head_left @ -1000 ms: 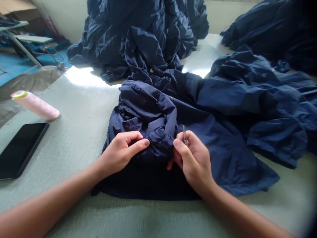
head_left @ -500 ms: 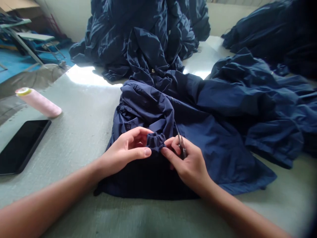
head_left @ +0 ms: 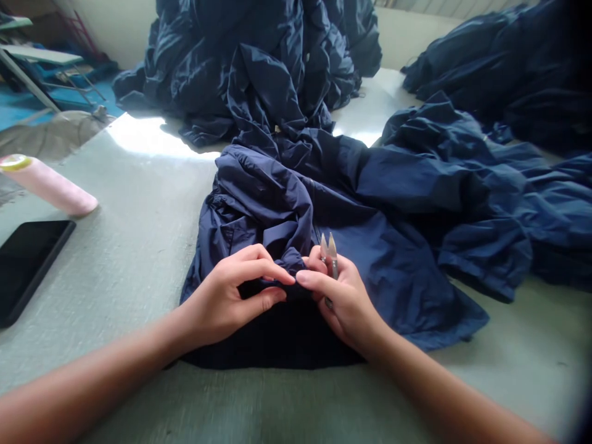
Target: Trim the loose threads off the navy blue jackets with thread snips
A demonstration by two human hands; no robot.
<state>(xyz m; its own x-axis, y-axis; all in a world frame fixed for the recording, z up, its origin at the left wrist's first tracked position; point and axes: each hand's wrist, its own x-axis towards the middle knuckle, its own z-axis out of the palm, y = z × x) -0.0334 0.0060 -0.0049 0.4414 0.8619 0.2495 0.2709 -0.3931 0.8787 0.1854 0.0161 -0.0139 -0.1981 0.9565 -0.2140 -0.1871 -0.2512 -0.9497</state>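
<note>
A navy jacket of thin, crinkly cloth lies spread in front of me. Its gathered sleeve cuff is bunched up between my hands. My left hand is closed around the near left side of the cuff, thumb below and fingers above. My right hand pinches the cuff's right edge between thumb and forefinger, the fingertips of both hands almost meeting. Tucked in the right palm are small metal thread snips, their two pointed blades apart and directed away from me. Part of the cuff is hidden behind the fingers.
On the left of the pale table are a pink thread cone on its side and a black phone. A big heap of navy garments rises at the back. More navy clothing lies to the right.
The cuff has been turned and folded down, showing less of its gathered edge. The snips' blades now stand upright and apart in my right hand. The whole view has shifted slightly.
</note>
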